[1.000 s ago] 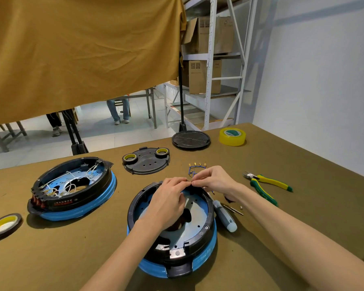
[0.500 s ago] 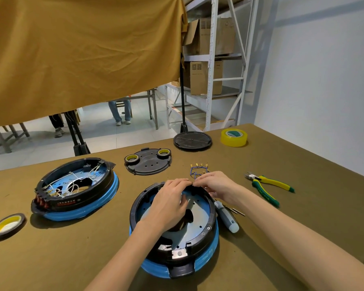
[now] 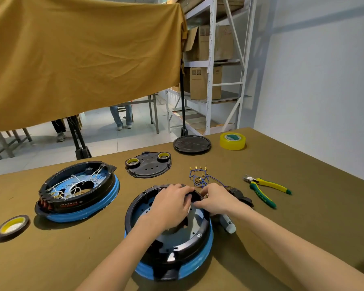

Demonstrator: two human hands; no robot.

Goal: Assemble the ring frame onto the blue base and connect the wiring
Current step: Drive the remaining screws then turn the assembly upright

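Observation:
The black ring frame (image 3: 133, 208) sits on the blue base (image 3: 200, 259) in the middle of the table. My left hand (image 3: 170, 204) reaches over the ring and its curled fingers grip the far rim. My right hand (image 3: 216, 199) meets it there, pinching something small at the rim where the blue wires run in. What it pinches is hidden by the fingers. The blue wire harness (image 3: 199, 175) with gold terminals lies just beyond the ring. A black connector block (image 3: 243, 197) lies behind my right wrist.
A second wired ring on a blue base (image 3: 78, 192) stands at the left, with a tape roll (image 3: 12, 226) nearer me. A screwdriver (image 3: 227, 224) and yellow-green pliers (image 3: 265, 189) lie to the right. A black plate (image 3: 148, 166), round lid (image 3: 192, 144) and yellow tape (image 3: 232, 141) lie farther back.
Both hands stay together at the ring's far rim. My right hand has shifted slightly down and inward over the rim. The ring and base have not moved.

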